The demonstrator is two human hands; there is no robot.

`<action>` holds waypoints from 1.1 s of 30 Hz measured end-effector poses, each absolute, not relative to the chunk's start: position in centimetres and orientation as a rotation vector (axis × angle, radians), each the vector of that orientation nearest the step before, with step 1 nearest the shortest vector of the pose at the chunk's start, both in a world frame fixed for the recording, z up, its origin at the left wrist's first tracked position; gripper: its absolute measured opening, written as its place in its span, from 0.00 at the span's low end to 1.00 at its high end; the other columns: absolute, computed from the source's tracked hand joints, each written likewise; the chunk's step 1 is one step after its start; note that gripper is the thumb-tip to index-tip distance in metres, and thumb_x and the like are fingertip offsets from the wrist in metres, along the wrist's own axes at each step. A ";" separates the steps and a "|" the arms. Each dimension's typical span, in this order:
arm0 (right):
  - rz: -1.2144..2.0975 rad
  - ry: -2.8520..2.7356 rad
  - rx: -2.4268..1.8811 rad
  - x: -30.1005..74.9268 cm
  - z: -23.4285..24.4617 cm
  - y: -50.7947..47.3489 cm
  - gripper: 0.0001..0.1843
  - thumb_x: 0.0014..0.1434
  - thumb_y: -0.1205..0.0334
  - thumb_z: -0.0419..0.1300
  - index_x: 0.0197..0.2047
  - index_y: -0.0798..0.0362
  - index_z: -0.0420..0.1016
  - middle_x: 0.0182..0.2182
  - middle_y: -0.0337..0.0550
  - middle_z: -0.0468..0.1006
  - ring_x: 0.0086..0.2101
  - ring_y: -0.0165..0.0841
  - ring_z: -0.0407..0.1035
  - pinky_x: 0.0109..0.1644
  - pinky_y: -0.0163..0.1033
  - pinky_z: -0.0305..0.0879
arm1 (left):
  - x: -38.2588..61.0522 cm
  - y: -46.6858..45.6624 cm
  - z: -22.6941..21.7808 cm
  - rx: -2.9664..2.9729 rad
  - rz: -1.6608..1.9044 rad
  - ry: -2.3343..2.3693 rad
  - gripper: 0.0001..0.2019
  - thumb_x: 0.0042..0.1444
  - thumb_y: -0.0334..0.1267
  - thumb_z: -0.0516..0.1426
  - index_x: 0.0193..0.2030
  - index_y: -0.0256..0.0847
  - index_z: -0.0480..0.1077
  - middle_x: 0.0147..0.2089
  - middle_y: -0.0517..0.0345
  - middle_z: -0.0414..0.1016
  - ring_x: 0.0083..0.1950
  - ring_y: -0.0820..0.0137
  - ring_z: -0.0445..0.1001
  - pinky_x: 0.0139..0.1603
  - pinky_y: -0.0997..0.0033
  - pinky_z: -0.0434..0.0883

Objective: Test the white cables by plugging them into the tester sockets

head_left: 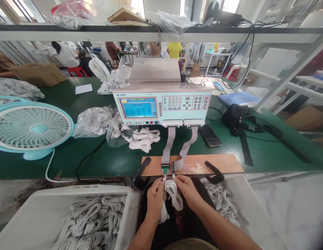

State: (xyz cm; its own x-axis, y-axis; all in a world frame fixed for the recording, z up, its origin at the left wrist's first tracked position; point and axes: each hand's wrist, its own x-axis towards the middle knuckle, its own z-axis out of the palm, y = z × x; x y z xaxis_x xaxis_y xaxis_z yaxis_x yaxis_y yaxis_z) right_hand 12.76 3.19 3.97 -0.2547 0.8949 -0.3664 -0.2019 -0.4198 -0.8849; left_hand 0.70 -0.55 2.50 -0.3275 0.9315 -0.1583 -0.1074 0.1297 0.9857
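A coiled white cable [174, 196] hangs between my two hands at the table's front edge. My left hand [155, 195] is closed on one plug end, which meets a small green circuit board [165, 171]. The fingers of my right hand [186, 187] pinch the other plug end, just below a second dark connector [173, 167]. From both connectors, grey ribbon cables [169, 144] run up to a tester [161, 104] with a lit blue screen. Under them lies a copper-coloured board [200, 164]. Whether the plugs are fully seated I cannot tell.
A white bin [80, 191] with many coiled cables stands at left, another bin [255, 198] at right. On the table are a fan [38, 128], bundled white cables [144, 139], a phone [210, 135] and a black bag [235, 118]. Several people sit or stand beyond.
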 end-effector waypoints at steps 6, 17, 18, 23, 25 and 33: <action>1.791 -0.939 -1.127 12.6 3.9 3.1 0.21 0.44 0.45 0.63 0.22 0.57 0.69 0.16 0.34 0.65 0.21 0.26 0.57 0.27 0.33 0.55 | 0.6 -0.6 1.5 0.965 1.374 1.459 0.14 0.53 0.45 0.54 0.30 0.36 0.74 0.27 0.59 0.69 0.30 0.72 0.66 0.30 0.77 0.65; 1.733 -0.943 -1.111 12.2 3.2 2.7 0.21 0.43 0.43 0.63 0.23 0.55 0.73 0.17 0.36 0.67 0.22 0.31 0.60 0.27 0.35 0.57 | 0.9 0.7 2.5 0.741 1.382 1.423 0.21 0.41 0.56 0.59 0.20 0.36 0.69 0.20 0.61 0.66 0.23 0.72 0.63 0.25 0.75 0.61; 1.724 -0.932 -1.108 12.1 3.1 2.8 0.21 0.41 0.44 0.64 0.23 0.55 0.73 0.17 0.37 0.68 0.22 0.31 0.61 0.28 0.35 0.58 | 1.0 1.0 2.3 0.749 1.394 1.432 0.21 0.40 0.56 0.59 0.18 0.36 0.68 0.19 0.61 0.65 0.24 0.72 0.63 0.25 0.75 0.61; 1.719 -0.863 -1.099 12.0 2.5 3.0 0.20 0.38 0.44 0.66 0.21 0.54 0.73 0.19 0.39 0.71 0.24 0.32 0.63 0.31 0.36 0.60 | 1.1 1.8 1.1 0.765 1.450 1.447 0.21 0.39 0.56 0.60 0.16 0.37 0.65 0.19 0.61 0.62 0.24 0.72 0.61 0.26 0.74 0.60; 1.706 -0.860 -1.091 11.9 2.3 3.0 0.20 0.37 0.44 0.66 0.21 0.54 0.72 0.20 0.39 0.71 0.25 0.33 0.63 0.31 0.37 0.61 | 1.1 1.9 0.9 0.757 1.463 1.462 0.21 0.39 0.55 0.60 0.16 0.38 0.65 0.19 0.61 0.63 0.24 0.72 0.61 0.27 0.74 0.61; 1.751 -0.893 -1.146 12.8 2.6 1.8 0.19 0.40 0.45 0.63 0.20 0.52 0.65 0.16 0.35 0.65 0.20 0.30 0.58 0.27 0.35 0.56 | 3.0 -0.1 1.8 0.672 1.397 1.454 0.18 0.43 0.52 0.59 0.20 0.37 0.67 0.19 0.62 0.64 0.24 0.72 0.64 0.26 0.74 0.63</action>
State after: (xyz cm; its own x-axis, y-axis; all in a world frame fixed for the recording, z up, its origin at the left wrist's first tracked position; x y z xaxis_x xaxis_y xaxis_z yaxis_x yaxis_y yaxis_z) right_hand 12.84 1.78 2.60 -0.2294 0.9122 -0.3395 -0.2602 -0.3936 -0.8817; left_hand 3.01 -0.14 1.77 -0.3737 0.8891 -0.2641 -0.2283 0.1878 0.9553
